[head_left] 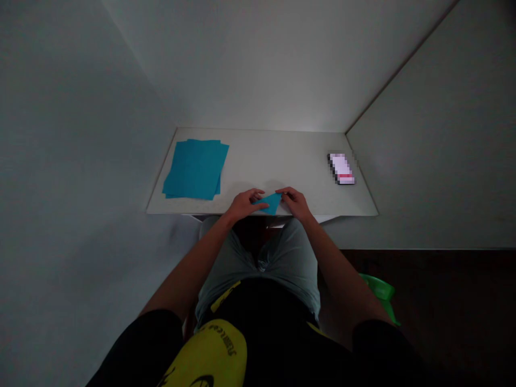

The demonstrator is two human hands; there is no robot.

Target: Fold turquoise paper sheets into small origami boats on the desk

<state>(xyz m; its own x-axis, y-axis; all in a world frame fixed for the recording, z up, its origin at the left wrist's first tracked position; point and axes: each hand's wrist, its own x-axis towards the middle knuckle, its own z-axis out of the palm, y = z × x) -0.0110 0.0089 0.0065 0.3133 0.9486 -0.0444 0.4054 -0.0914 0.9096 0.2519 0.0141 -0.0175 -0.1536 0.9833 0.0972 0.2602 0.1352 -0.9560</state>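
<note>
The folded teal paper (269, 203) lies at the near edge of the surface (282, 156), at six o'clock, between both hands. Left hand (243, 205) and right hand (297, 202) are narrow, fingertips pinching its opposite ends. A clean crease likely needs the edges aligned first, then pressed outward. Spare teal sheets (196, 168) sit at ten o'clock.

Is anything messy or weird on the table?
Only small things. The stack of blue sheets at the back left of the table is fanned a bit, edges not lined up. The flat thing on the right is blurred into squares. Nothing is spilled or torn. The folded blue paper looks neat.
</note>
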